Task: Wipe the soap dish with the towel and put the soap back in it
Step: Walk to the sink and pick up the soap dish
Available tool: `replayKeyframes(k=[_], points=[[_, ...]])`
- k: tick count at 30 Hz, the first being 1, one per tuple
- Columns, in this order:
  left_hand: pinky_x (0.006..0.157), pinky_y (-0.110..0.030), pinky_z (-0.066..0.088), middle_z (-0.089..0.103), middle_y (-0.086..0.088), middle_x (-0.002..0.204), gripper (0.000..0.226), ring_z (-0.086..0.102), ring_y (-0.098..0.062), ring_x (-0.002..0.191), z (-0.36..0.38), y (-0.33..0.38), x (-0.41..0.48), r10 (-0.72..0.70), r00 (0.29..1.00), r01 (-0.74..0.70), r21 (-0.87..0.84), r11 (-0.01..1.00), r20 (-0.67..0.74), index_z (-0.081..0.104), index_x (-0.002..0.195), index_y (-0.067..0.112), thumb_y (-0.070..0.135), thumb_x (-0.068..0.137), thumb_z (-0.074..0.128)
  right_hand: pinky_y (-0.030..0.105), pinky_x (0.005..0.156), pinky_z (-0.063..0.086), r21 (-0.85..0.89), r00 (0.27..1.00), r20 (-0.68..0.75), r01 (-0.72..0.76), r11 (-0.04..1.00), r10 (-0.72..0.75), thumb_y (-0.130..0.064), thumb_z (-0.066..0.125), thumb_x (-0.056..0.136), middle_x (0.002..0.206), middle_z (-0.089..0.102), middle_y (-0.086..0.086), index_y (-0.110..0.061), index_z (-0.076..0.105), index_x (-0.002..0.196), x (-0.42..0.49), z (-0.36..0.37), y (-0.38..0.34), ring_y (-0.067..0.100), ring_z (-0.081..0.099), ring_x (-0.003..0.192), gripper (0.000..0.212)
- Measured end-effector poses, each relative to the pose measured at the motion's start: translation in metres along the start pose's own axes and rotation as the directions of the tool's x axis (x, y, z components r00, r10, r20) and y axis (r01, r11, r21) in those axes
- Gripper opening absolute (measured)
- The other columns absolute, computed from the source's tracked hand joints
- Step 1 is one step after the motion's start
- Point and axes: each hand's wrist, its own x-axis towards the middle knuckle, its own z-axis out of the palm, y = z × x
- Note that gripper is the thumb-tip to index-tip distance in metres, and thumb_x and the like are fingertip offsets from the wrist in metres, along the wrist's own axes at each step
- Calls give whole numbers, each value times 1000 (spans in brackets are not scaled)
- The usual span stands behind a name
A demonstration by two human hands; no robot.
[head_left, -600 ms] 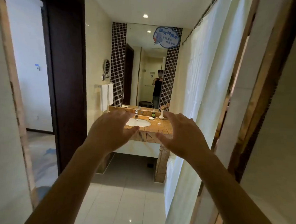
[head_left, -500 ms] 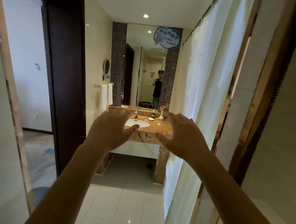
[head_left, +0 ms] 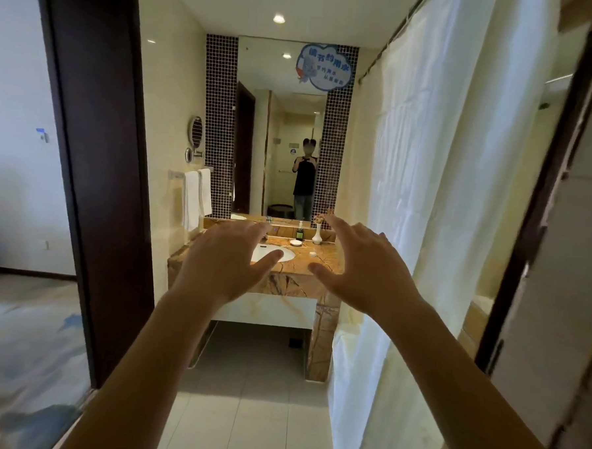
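Observation:
Both my arms are stretched forward in a bathroom doorway. My left hand [head_left: 224,258] and my right hand [head_left: 357,262] are empty, fingers spread, palms facing away. Far ahead stands a brown marble vanity counter [head_left: 323,265] with a white basin [head_left: 279,256]. A small white round soap dish [head_left: 295,243] lies behind the basin, and another small white object [head_left: 312,254] lies to its right; which holds the soap is too small to tell. Two white towels [head_left: 196,195] hang on a rail on the left wall.
A dark wooden door frame [head_left: 94,179] stands on the left, a white shower curtain [head_left: 422,213] hangs on the right. A dark pump bottle [head_left: 300,232] and a white vase [head_left: 317,234] stand at the counter's back under a large mirror [head_left: 282,137]. Pale floor tiles [head_left: 243,410] lead to the vanity.
The view has moved forward through the doorway, so the vanity looks nearer. Both hands stay raised and open, now slightly further apart.

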Motion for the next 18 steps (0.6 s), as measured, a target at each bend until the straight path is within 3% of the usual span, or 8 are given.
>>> replayKeyframes(k=[10, 18], points=[[105, -44, 34, 51, 0, 140, 61, 44, -21, 130, 40, -53, 88, 38, 999, -38, 2, 999, 15, 40, 136, 26, 62, 87, 32, 51, 114, 24, -38, 999, 10, -34, 999, 35, -63, 49, 81, 143, 48, -1, -29, 29, 142, 92, 47, 17, 23, 41, 133, 73], [98, -43, 41, 56, 4, 133, 68, 50, -19, 124, 86, -86, 142, 41, 999, -41, 28, 999, -10, 42, 133, 30, 70, 82, 22, 49, 113, 27, -33, 999, 28, -43, 999, 44, -62, 48, 82, 141, 49, 1, -29, 26, 144, 147, 94, 42, 22, 43, 130, 74]])
